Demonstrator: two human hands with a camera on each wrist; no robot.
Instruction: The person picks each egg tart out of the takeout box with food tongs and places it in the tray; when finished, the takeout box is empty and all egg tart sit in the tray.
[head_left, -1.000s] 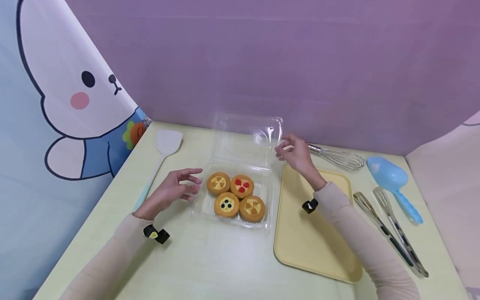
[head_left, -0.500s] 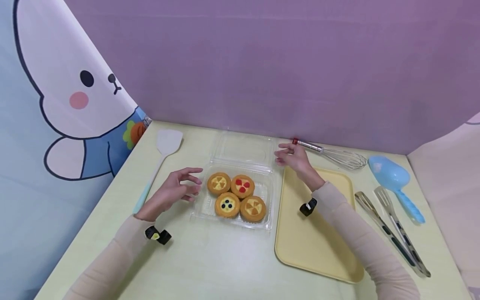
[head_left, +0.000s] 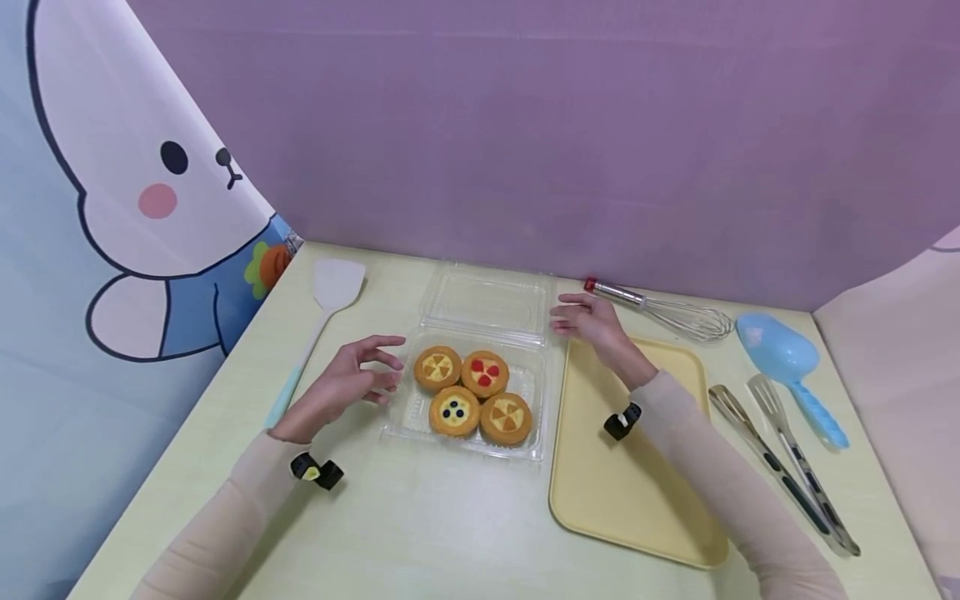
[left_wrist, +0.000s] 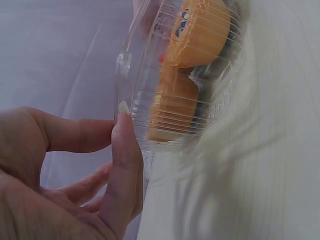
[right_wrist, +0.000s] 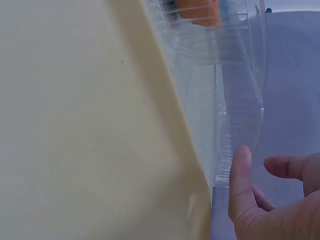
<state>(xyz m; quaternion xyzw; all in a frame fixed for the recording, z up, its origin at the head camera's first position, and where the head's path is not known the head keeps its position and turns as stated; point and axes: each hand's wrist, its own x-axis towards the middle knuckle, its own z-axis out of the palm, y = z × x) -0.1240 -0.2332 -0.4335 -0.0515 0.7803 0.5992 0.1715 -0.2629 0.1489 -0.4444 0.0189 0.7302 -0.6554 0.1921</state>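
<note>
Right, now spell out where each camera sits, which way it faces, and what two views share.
Head: worn on the head, facing forward and down at four tarts in a clear container; left hand, right hand and sleeves show.
Left wrist: worn there, facing the container's side, with the table sideways; the left hand shows.
Right wrist: worn there, facing the yellow tray and the container's lid; the right hand shows.
Shared: head and right wrist views both show the tray, container and right hand.
</note>
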